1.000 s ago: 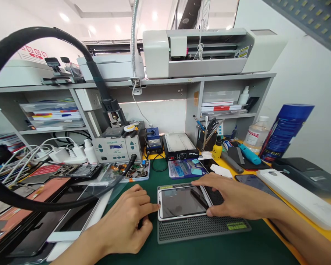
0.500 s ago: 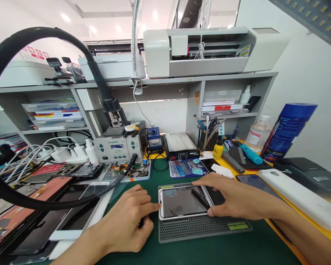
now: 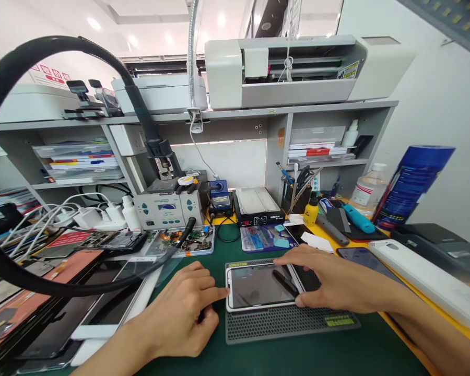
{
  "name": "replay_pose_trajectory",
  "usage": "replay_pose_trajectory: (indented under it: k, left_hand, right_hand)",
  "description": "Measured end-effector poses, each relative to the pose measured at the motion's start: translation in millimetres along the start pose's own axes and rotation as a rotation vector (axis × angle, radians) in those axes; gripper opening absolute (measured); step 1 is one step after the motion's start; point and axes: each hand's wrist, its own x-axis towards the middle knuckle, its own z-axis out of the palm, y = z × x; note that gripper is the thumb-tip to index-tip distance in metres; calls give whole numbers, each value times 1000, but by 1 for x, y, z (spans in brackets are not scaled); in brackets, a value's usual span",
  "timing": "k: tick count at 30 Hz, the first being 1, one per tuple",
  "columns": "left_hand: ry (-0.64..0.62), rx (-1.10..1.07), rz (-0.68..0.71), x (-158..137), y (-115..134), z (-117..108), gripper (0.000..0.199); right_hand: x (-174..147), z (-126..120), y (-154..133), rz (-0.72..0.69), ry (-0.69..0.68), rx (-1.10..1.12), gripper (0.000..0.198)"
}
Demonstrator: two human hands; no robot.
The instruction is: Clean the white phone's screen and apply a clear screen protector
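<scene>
**Right hand [image 3: 329,279] pinches one end of a phone [image 3: 254,287], left hand [image 3: 188,305] touches the other**

The phone lies face up on a grey perforated pad [image 3: 274,326], its long side running across the person's view. It has a white frame around a dark screen, and it sits toward the pad's left side, its left end close to the pad's left edge. The pad rests on a green mat [image 3: 290,360].

The right hand comes in over the pad's right part, thumb at the phone's near edge and fingers at the far edge, pinching it across its width. The fingertips at the far side are partly hidden, so how firmly they press is hard to say.

The left hand is loosely curled, its index finger stretched out so that the tip meets the phone's left end. A gap shows between that finger and the thumb, and the hand grasps nothing.

Beyond the pad lies a purple packet [image 3: 268,240], with a white card [image 3: 317,242] to its right. A clear box [image 3: 212,247] of small parts stands farther left, in front of a grey station [image 3: 168,211]. A black hose [image 3: 74,44] loops over the left side. A yellow bottle [image 3: 310,214] stands upright near the card.
</scene>
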Motion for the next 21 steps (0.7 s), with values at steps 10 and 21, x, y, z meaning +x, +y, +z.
replay_pose_trajectory:
  k: [10,21]
  left_hand:
    - [0,-5,1,0,1,-1,44]
    - [11,-13,3,1,0,0,44]
  right_hand:
    - [1,0,0,-26,10,13,70]
    - [2,0,0,-44,12,9,68]
